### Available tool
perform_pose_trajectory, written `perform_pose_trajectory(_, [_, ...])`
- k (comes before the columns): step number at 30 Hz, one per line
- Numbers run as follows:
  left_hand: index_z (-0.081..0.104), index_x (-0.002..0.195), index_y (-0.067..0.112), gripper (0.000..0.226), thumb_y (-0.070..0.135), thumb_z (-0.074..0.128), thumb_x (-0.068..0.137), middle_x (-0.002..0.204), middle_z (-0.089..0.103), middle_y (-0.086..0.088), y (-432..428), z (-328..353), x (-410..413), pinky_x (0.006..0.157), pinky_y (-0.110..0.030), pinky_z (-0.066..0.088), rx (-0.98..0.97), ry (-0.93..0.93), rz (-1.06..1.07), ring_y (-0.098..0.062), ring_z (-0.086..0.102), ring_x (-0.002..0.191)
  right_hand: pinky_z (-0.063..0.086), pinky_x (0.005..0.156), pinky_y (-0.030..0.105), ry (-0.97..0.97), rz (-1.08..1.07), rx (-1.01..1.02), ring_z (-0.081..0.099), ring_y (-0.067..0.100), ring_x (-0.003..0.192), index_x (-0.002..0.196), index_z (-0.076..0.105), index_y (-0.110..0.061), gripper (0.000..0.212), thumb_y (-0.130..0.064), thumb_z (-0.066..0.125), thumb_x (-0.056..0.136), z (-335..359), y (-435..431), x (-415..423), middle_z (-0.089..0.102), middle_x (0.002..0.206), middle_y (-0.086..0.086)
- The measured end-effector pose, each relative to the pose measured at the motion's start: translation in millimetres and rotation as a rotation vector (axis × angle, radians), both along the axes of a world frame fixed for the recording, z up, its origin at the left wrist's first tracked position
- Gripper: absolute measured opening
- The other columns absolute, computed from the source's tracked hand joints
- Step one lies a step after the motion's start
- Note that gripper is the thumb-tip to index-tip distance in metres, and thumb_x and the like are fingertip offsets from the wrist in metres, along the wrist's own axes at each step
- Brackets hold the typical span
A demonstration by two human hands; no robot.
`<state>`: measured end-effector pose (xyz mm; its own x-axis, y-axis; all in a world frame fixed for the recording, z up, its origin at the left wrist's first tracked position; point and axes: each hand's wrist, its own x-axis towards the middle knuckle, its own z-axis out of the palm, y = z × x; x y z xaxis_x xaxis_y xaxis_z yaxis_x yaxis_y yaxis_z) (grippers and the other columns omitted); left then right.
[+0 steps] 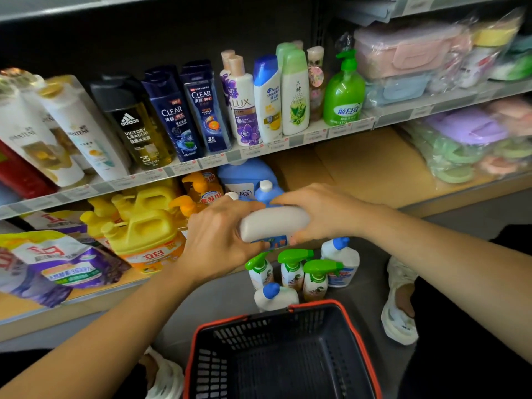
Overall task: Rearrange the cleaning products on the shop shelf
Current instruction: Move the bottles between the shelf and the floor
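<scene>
A white cleaner bottle (pixel 272 224) with a blue label lies sideways in the air in front of the lower shelf (pixel 374 168). My left hand (pixel 221 240) grips its left end and my right hand (pixel 319 213) grips its right end. Behind my hands, blue detergent bottles (pixel 247 175) stand on the lower shelf beside yellow jugs (pixel 146 223) and orange pump bottles (pixel 201 187). On the floor below stand three green-trigger spray bottles (pixel 292 269) and two white bottles with blue caps (pixel 341 260).
A dark basket with a red rim (pixel 218 329) sits on the floor in front of me. Shampoo bottles (pixel 172 110) line the upper shelf. Purple refill pouches (pixel 57 266) lie at lower left. Bagged plastic goods (pixel 460 139) fill the right. My shoes (pixel 398 306) flank the basket.
</scene>
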<state>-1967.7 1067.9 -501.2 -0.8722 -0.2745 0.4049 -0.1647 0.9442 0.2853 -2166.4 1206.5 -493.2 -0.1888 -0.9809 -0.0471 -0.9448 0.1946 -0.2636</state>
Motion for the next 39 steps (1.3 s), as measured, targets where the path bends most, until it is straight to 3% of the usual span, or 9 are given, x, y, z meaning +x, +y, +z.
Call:
perform_pose_trajectory(4, [0.07, 0.121, 0.034, 0.056, 0.051, 0.078, 0.068, 0.107, 0.073, 0.013, 1.8, -1.9, -2.3, 0.065, -0.043, 0.053, 0.013, -0.028, -0.043, -0.016, 0.063, 0.098, 0.049, 0.067, 0.033, -0.189, 0.028, -0.044, 0.059, 0.008, 0.083, 0.112, 0.067, -0.04, 0.053, -0.047, 0.085, 0.063, -8.8, -0.3, -2.3, 0.067, 0.092, -0.014])
perform_pose_trajectory(7, [0.07, 0.124, 0.034, 0.051, 0.044, 0.084, 0.076, 0.119, 0.068, 0.016, -3.1, 1.8, -4.0, 0.078, -0.045, 0.053, 0.095, 0.001, -0.127, -0.013, 0.06, 0.111, 0.042, 0.059, 0.03, -0.259, 0.017, -0.101, 0.057, 0.001, 0.074, 0.095, 0.065, -0.05, 0.038, -0.048, 0.084, 0.063, -12.6, 2.6, -5.8, 0.062, 0.077, -0.02])
perform_pose_trajectory(12, [0.082, 0.096, 0.016, 0.015, 0.007, 0.081, 0.084, 0.128, 0.066, -0.001, -6.0, 12.9, -7.1, 0.095, -0.048, 0.05, 0.388, 0.067, -0.337, -0.021, 0.057, 0.12, 0.054, 0.073, 0.044, -0.429, -0.007, -0.134, 0.065, 0.009, 0.084, 0.109, 0.073, -0.029, 0.049, -0.042, 0.089, 0.064, -16.6, 3.1, -4.2, 0.072, 0.092, -0.009])
perform_pose_trajectory(18, [0.069, 0.128, 0.014, 0.046, 0.021, 0.081, 0.084, 0.137, 0.063, -0.002, -10.0, 20.5, -3.7, 0.104, -0.039, 0.05, 0.341, 0.183, -0.249, -0.016, 0.055, 0.13, 0.059, 0.08, 0.046, -0.633, -0.044, -0.216, 0.072, 0.011, 0.092, 0.112, 0.072, -0.016, 0.046, -0.024, 0.09, 0.069, -14.9, 5.3, -2.4, 0.076, 0.101, -0.004])
perform_pose_trajectory(22, [0.066, 0.132, 0.021, 0.045, 0.032, 0.076, 0.09, 0.139, 0.06, 0.005, -13.7, 22.2, -3.8, 0.1, -0.014, 0.045, 0.457, 0.229, -0.185, -0.003, 0.053, 0.131, 0.058, 0.087, 0.048, -0.721, -0.072, -0.271, 0.072, 0.016, 0.1, 0.121, 0.069, -0.01, 0.054, -0.016, 0.089, 0.071, -16.8, 5.1, -1.0, 0.075, 0.108, 0.001])
perform_pose_trajectory(26, [0.066, 0.124, 0.036, 0.038, 0.044, 0.069, 0.087, 0.122, 0.065, 0.014, -12.2, 25.4, -4.4, 0.087, -0.022, 0.055, 0.762, 0.217, -0.12, -0.006, 0.059, 0.12, 0.059, 0.086, 0.049, -0.742, -0.086, -0.325, 0.072, 0.015, 0.1, 0.123, 0.068, -0.012, 0.055, -0.016, 0.089, 0.071, -21.2, 4.9, 2.3, 0.075, 0.109, 0.0])
perform_pose_trajectory(32, [0.073, 0.102, 0.019, 0.013, 0.018, 0.061, 0.099, 0.1, 0.073, 0.006, -12.6, 30.7, -8.9, 0.076, -0.027, 0.054, 0.959, 0.247, -0.065, -0.01, 0.065, 0.095, 0.059, 0.086, 0.045, -0.704, -0.097, -0.371, 0.07, 0.011, 0.101, 0.124, 0.068, -0.025, 0.062, -0.024, 0.091, 0.066, -24.6, 4.8, 4.9, 0.074, 0.109, -0.008])
perform_pose_trajectory(36, [0.074, 0.108, 0.025, 0.025, 0.014, 0.052, 0.104, 0.109, 0.074, 0.005, -15.6, 30.5, -8.2, 0.081, -0.029, 0.056, 0.967, 0.247, -0.051, -0.011, 0.066, 0.101, 0.058, 0.089, 0.043, -0.748, -0.106, -0.385, 0.07, 0.011, 0.104, 0.126, 0.067, -0.023, 0.063, -0.018, 0.091, 0.068, -23.9, 4.4, 5.9, 0.074, 0.112, -0.007])
perform_pose_trajectory(39, [0.07, 0.122, 0.029, 0.025, 0.03, 0.061, 0.098, 0.118, 0.071, 0.006, -21.8, 28.6, -7.0, 0.077, -0.023, 0.057, 0.987, 0.203, -0.063, -0.008, 0.067, 0.108, 0.058, 0.09, 0.041, -0.833, -0.121, -0.397, 0.07, 0.014, 0.105, 0.126, 0.066, -0.015, 0.06, -0.008, 0.089, 0.07, -24.0, 3.8, 5.2, 0.074, 0.114, -0.001])
